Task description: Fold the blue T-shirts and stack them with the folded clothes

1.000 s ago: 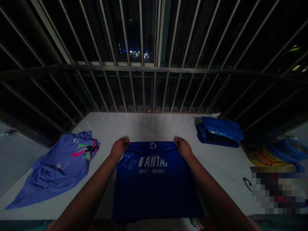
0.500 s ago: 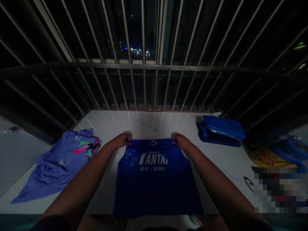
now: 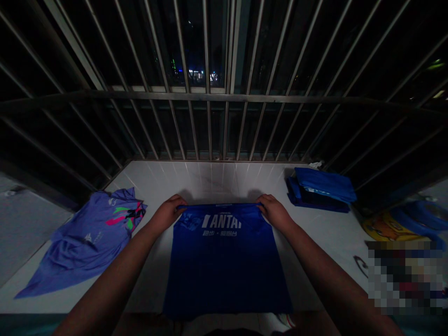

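A dark blue sports shirt with white lettering hangs spread out between my two hands, its lower hem reaching the ledge's near edge. My left hand pinches the top left corner. At the top right corner, my right hand has its fingers closed on the fabric. The upper edge is stretched fairly straight between them. Whether the shirt rests fully on the surface below cannot be made out in the dim light.
The white tiled ledge runs up to a metal bar grille. A crumpled purple shirt lies at left. Folded blue clothes sit at right, near a yellow-and-blue item. A blurred patch covers the lower right.
Both hands have moved slightly apart along the shirt's top edge. The round white emblem at the collar has gone out of sight, and the lettering sits a little higher.
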`<move>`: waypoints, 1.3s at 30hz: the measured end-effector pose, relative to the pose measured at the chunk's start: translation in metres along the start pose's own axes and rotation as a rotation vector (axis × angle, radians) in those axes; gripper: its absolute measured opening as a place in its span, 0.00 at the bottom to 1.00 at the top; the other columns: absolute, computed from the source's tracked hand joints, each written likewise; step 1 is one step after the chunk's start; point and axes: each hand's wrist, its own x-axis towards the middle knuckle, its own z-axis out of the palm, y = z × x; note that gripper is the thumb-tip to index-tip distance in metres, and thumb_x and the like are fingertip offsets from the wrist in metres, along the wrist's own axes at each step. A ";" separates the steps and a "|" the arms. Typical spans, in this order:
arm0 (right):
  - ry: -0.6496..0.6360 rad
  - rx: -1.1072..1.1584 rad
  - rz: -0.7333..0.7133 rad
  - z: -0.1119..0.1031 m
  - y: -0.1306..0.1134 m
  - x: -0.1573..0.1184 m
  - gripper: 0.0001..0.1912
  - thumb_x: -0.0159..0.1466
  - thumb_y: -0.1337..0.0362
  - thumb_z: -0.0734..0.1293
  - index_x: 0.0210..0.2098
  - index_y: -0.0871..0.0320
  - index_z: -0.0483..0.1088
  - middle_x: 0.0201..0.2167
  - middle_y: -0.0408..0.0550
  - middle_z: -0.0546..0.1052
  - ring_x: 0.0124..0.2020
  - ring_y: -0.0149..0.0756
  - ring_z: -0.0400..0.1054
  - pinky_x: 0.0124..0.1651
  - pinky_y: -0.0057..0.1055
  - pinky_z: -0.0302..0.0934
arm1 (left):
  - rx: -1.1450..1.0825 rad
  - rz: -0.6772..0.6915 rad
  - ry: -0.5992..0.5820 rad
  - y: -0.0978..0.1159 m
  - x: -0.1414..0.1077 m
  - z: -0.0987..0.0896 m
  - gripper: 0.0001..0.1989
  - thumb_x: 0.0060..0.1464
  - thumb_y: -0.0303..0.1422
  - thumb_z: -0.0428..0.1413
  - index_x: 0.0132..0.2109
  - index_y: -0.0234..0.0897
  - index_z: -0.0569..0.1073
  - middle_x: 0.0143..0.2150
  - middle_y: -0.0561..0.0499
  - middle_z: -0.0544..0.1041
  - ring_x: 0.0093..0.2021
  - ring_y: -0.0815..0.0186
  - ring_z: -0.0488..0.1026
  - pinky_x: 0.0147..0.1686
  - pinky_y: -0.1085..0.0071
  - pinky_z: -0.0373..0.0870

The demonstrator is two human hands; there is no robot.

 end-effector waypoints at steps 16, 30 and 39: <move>-0.016 -0.114 -0.134 0.039 -0.006 -0.116 0.17 0.71 0.73 0.66 0.52 0.52 0.82 0.55 0.53 0.84 0.55 0.47 0.78 0.60 0.44 0.73 | 0.134 0.038 -0.088 0.011 -0.131 0.056 0.16 0.64 0.25 0.58 0.53 0.45 0.84 0.53 0.44 0.84 0.54 0.56 0.83 0.56 0.61 0.80; 0.000 -0.044 0.413 0.033 -0.027 -0.063 0.16 0.77 0.58 0.62 0.57 0.58 0.76 0.51 0.59 0.83 0.49 0.48 0.81 0.56 0.40 0.73 | 0.172 -0.575 -0.001 0.027 -0.061 0.048 0.23 0.64 0.42 0.62 0.63 0.40 0.75 0.39 0.50 0.87 0.44 0.54 0.87 0.44 0.65 0.76; 0.226 0.150 0.539 0.035 -0.011 -0.070 0.22 0.79 0.55 0.54 0.54 0.56 0.76 0.48 0.56 0.86 0.47 0.47 0.82 0.52 0.40 0.72 | 0.108 -0.378 0.240 0.015 -0.069 0.059 0.15 0.63 0.38 0.57 0.54 0.39 0.79 0.52 0.43 0.86 0.52 0.51 0.85 0.56 0.57 0.80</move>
